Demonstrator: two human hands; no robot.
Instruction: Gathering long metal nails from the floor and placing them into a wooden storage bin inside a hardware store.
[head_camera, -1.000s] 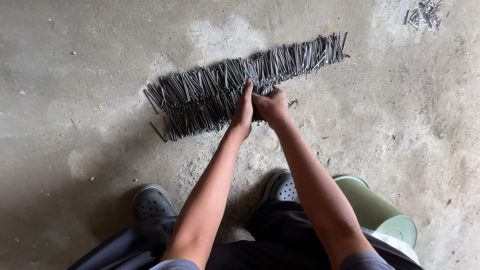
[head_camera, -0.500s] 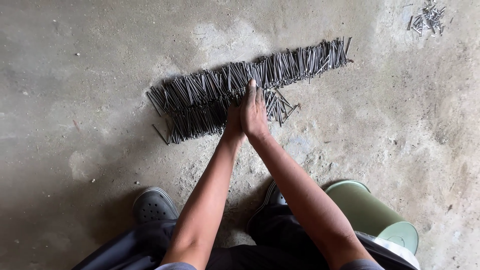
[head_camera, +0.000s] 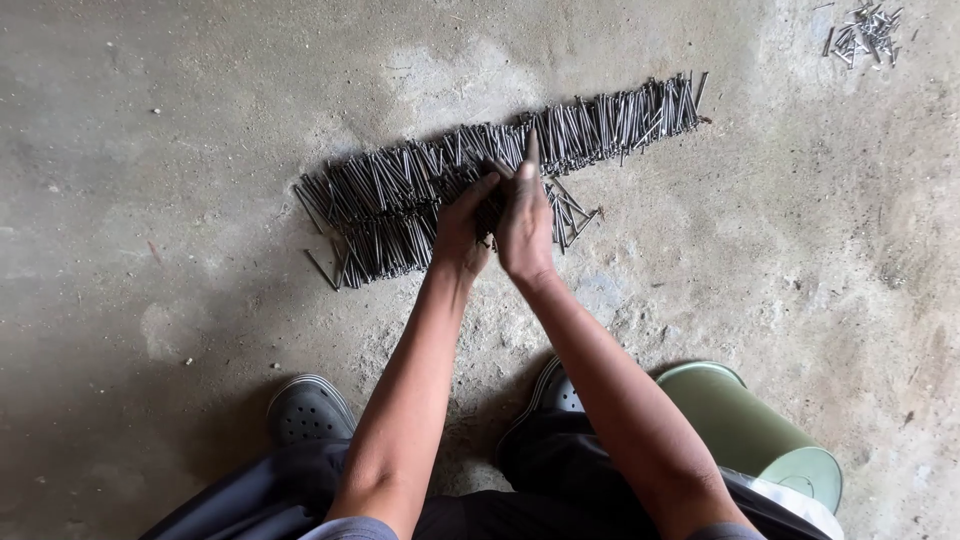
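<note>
I see both hands pressed close together, palms facing, over the middle of a long row of nails (head_camera: 480, 180) on the concrete floor (head_camera: 180, 150). The left hand (head_camera: 462, 232) has its fingers (head_camera: 482, 188) curled in around a small bunch of nails; the right hand (head_camera: 524, 215) is held flat and edge-on against the other side of that bunch, its fingers (head_camera: 530, 150) straight and pointing away from me. I read this as both hands squeezing the bunch between them.

The row runs diagonally, from lower left to upper right, with a few loose nails (head_camera: 570, 210) lying crooked just right of the hands. A separate small heap of nails (head_camera: 862, 30) lies well apart near the top right corner. Near my feet, grey clogs (head_camera: 308, 408) and a green cylinder-shaped container (head_camera: 745, 425) lying on its side.
</note>
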